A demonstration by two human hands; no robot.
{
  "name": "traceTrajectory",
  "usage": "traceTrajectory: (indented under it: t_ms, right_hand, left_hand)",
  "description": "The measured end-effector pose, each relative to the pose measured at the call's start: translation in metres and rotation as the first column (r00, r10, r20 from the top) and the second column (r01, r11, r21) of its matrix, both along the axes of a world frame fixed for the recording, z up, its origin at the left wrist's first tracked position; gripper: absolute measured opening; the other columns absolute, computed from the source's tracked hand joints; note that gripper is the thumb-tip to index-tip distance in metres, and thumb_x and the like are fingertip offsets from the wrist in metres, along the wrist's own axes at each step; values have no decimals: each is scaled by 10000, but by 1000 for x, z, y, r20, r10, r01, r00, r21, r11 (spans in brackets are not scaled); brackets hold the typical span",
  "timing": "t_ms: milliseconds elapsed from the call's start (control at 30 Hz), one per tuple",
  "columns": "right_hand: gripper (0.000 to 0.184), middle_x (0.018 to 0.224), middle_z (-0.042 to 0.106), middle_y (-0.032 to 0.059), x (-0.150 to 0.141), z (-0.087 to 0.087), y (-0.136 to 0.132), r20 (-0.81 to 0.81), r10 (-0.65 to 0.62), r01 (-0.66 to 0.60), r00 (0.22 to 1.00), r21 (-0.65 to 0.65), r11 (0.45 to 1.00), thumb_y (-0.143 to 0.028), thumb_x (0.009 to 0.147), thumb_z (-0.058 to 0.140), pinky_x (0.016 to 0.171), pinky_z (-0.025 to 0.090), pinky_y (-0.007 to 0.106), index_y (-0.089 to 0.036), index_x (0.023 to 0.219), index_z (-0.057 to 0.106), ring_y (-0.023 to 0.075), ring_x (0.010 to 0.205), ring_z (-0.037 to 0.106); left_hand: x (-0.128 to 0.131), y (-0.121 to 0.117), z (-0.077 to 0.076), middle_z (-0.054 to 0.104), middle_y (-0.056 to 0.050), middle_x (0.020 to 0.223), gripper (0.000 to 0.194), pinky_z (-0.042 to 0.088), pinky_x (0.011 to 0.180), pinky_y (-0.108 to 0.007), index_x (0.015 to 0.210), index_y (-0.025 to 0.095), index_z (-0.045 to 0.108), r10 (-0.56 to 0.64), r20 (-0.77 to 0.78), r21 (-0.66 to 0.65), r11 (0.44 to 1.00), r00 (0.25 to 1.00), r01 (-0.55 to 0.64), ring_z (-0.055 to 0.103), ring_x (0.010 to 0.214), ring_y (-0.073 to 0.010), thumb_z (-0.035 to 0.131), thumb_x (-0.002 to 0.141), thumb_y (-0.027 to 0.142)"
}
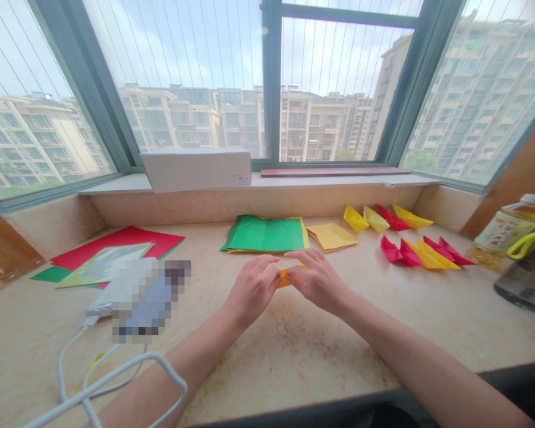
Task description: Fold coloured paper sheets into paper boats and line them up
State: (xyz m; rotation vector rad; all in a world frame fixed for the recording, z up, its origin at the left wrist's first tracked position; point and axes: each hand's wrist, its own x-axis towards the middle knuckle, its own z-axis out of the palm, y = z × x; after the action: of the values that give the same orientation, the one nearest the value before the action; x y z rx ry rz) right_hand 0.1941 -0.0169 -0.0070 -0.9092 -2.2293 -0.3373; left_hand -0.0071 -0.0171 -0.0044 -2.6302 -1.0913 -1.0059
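Note:
A small piece of orange folded paper (286,278) lies low over the counter, mostly covered by my fingers. My left hand (253,286) grips its left side, the fingers bent around it. From the other side my right hand (317,278) holds the same paper, thumb and fingers closed on its edge. Just beyond my hands are a stack of creased green paper (267,233), with yellow sheets showing under it, and a folded yellow-orange paper piece (332,236). How the held paper is folded is hidden.
Folded paper boats in yellow (355,219) and pink (400,251) stand at the right, near a drink bottle (506,232) and a dark cup (528,276). Left are red sheets (160,241), a white device (111,291) and looping cables (116,383). A white box (196,169) sits on the sill.

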Motion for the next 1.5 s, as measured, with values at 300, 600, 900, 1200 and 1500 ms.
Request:
traceTrajectory:
  t_ms: [300, 600, 900, 1200, 1500]
  right_hand:
    - [177, 1104, 682, 68, 0, 3, -1, 26, 81, -80, 996, -13, 997, -224, 943, 560, 931, 430, 432, -238, 864, 718, 232, 1039, 568]
    - [207, 929, 682, 40, -3, -3, 2, 42, 80, -82, 996, 23, 996, -246, 956, 559, 904, 417, 369, -220, 798, 691, 197, 952, 562]
    - [186, 851, 685, 39, -1, -6, 5, 151, -1, -7, 989, 55, 998, -270, 946, 583, 814, 362, 356, -221, 800, 689, 194, 870, 550]
    - [212, 753, 684, 25, -1, -10, 6, 239, -10, 4, 971, 26, 1000, -232, 953, 559, 774, 326, 342, -201, 766, 654, 177, 802, 549]
    - [143, 747, 695, 26, -2, -11, 5, 271, -33, 56, 962, -79, 995, -166, 901, 589, 747, 323, 324, -190, 763, 623, 163, 718, 588]
  left_hand:
    - [0, -2, 3, 658, -89, 1183, 200, 483, 933, -434, 1022, 209, 675, -50, -40, -37, 998, 998, 49, 599, 1078, -257, 498, 935, 179]
    - [0, 0, 5, 659, -100, 1179, 182, 480, 940, -451, 1004, 195, 689, -88, -112, 38, 995, 990, 93, 585, 1103, -267, 525, 928, 169]
    - [-4, 8, -3, 662, -105, 1183, 202, 464, 980, -482, 969, 198, 710, -76, -115, 75, 994, 990, 85, 576, 1128, -276, 515, 925, 170]
    - [-3, 6, -1, 660, -86, 1117, 166, 452, 898, -425, 828, 189, 678, -28, -236, 85, 995, 971, 49, 568, 1041, -261, 540, 913, 157]
    - [-4, 2, 11, 633, -77, 836, 153, 356, 733, -370, 785, 181, 646, 63, -430, 167, 986, 900, 11, 540, 834, -240, 550, 888, 122]
